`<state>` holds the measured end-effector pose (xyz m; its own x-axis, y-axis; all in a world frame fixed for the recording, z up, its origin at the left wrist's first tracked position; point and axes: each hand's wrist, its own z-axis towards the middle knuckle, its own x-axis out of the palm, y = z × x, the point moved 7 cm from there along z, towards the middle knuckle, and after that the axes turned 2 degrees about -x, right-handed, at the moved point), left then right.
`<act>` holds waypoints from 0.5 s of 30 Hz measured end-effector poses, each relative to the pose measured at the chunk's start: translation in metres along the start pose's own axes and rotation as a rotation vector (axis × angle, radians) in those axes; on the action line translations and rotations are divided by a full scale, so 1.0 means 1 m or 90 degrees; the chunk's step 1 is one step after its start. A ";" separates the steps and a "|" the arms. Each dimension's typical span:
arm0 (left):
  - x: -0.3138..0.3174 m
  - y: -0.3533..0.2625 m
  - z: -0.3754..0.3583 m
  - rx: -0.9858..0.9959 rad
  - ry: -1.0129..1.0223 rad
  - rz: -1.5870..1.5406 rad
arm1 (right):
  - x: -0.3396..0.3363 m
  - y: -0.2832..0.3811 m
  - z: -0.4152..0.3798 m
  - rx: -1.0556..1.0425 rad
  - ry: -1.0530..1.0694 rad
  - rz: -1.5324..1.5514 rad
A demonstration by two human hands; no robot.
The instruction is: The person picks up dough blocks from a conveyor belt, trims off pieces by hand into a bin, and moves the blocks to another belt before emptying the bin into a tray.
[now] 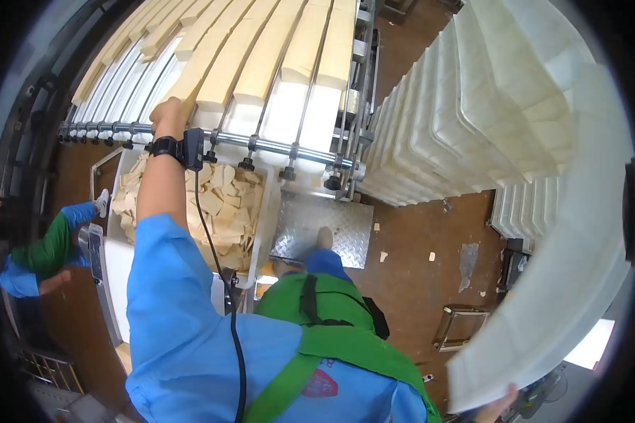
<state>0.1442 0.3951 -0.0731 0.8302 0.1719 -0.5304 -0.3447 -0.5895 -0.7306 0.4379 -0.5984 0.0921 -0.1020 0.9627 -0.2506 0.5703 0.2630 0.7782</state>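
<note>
White tray (543, 303) beside bin (264, 225) of scraps (222, 204)

1. A knobbed rail (282, 146) crossed the table's (281, 116) near end.
2. Open floor (402, 282) lay right of the metal step (296, 225).
3. Stacked trays (444, 113) and a long white tray (543, 282) blocked the right.

Pale slabs (222, 60) in rows, white tray (536, 282) tilted

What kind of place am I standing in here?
Probably a food production or processing room: long pale slabs lie in rows on a metal-railed machine, a bin holds broken pale pieces, and big white trays stand stacked alongside.
</note>
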 end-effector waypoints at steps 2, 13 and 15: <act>0.000 0.004 0.021 0.049 0.010 -0.107 | -0.009 -0.040 -0.007 0.080 -0.002 -0.007; -0.016 -0.018 -0.075 0.138 -0.042 -0.086 | -0.018 -0.093 0.009 0.272 0.011 -0.082; -0.009 -0.005 -0.098 0.299 -0.058 -0.243 | -0.015 -0.085 0.021 0.284 0.013 -0.106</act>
<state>0.1817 0.3191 -0.0221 0.8992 0.3818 -0.2137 -0.2043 -0.0654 -0.9767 0.4074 -0.6364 0.0175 -0.2358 0.9118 -0.3363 0.8381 0.3660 0.4045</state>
